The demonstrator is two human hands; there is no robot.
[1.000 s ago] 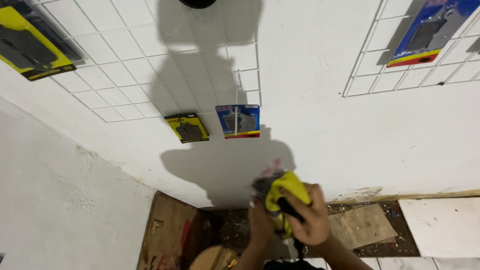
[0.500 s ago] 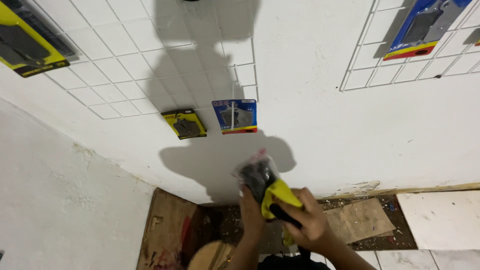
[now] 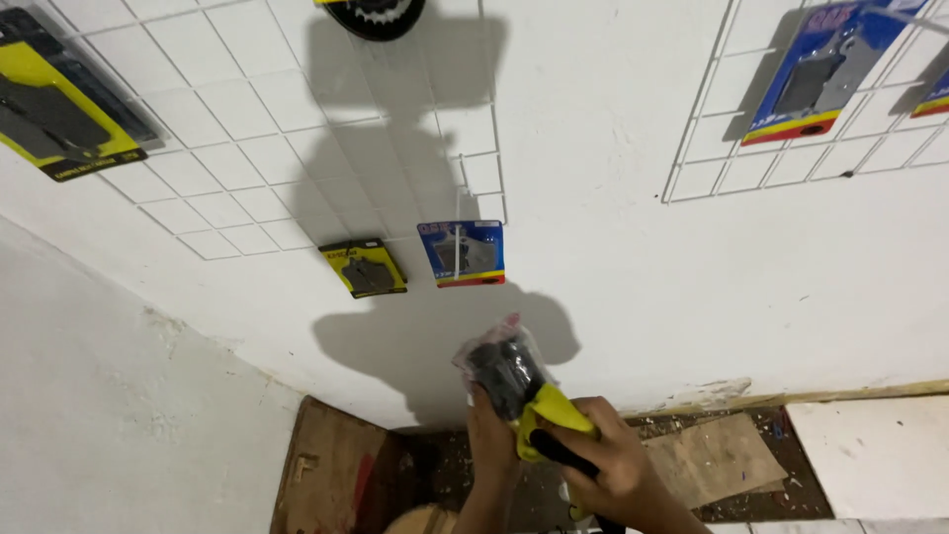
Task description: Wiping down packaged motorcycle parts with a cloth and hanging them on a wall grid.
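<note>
White wall panels with wire grids (image 3: 247, 148) are carrying hung packets along their lower edge. Both hands, left hand (image 3: 491, 435) and right hand (image 3: 608, 465), are gripping a yellow-backed packet (image 3: 519, 386), apparently raising it; hanging calls for finding a free hook.

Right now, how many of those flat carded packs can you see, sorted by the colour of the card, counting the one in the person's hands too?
Yellow-card blister packs: 3, one at upper left, one small on the wall grid, one held in both hands.
Blue-card blister packs: 3, one on the grid's lower edge, one at upper right, one cut off by the right edge.
Total: 6
</note>
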